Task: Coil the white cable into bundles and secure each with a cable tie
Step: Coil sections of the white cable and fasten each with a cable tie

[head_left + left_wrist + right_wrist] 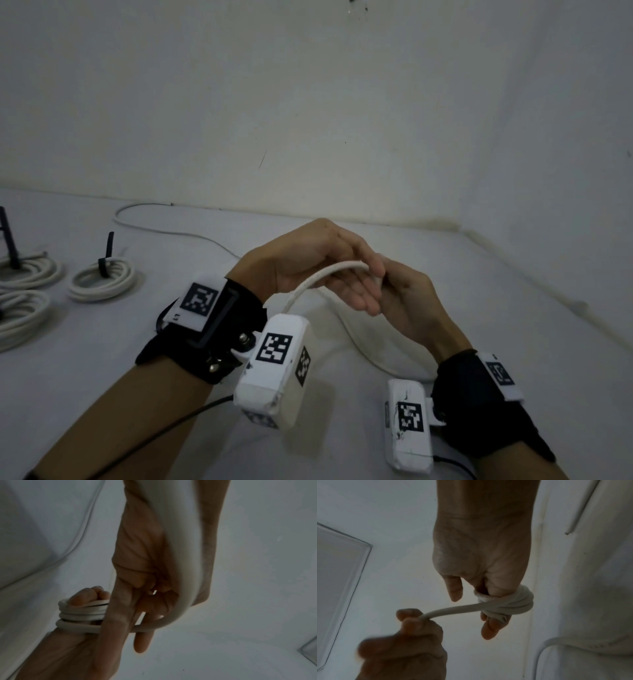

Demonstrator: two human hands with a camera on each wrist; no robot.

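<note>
The white cable arches up from behind my left wrist camera and over my left palm to my right hand. My left hand grips the cable with curled fingers; in the right wrist view those fingers pinch it at the lower left. My right hand has several turns of the cable wound round its fingers as a small coil, also visible in the left wrist view as stacked loops. The cut cable end sticks out beside the right fingertips. Both hands are held above the table, touching.
Three coiled bundles lie at the table's left, one held by a black tie, two more at the edge. Loose cable trails from the back wall towards my hands. A clear sheet lies flat nearby.
</note>
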